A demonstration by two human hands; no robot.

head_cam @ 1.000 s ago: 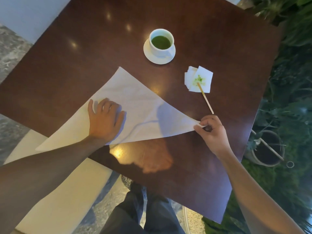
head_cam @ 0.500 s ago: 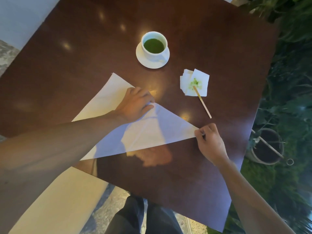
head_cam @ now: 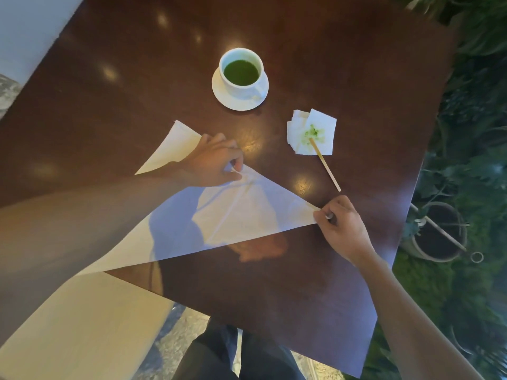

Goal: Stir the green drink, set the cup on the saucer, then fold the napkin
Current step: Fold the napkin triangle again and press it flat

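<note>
On the left, the napkin (head_cam: 241,212) lies as a big triangle on the table (head_cam: 274,292), its left tail running under the forearm and past the table edge. That overhang is the first risk: any drag and the cloth slides toward the person. Just left of the cup (head_cam: 241,71) and nearer the person, the left hand (head_cam: 211,165) pinches the napkin's upper edge between thumb and fingertips, puckering it. Lift too sharply and the crease through the middle goes crooked. The cup sits on its saucer (head_cam: 233,101), green drink full, beyond the napkin's top edge; a wide sweep of that left hand could knock it. Right of the cup, a stirrer (head_cam: 326,167) rests with its tip on a stained tissue (head_cam: 323,130). Down from there, the right hand (head_cam: 343,229) is curled on the napkin's right corner, pinning it. If it slips, the fold loses its anchor.
</note>
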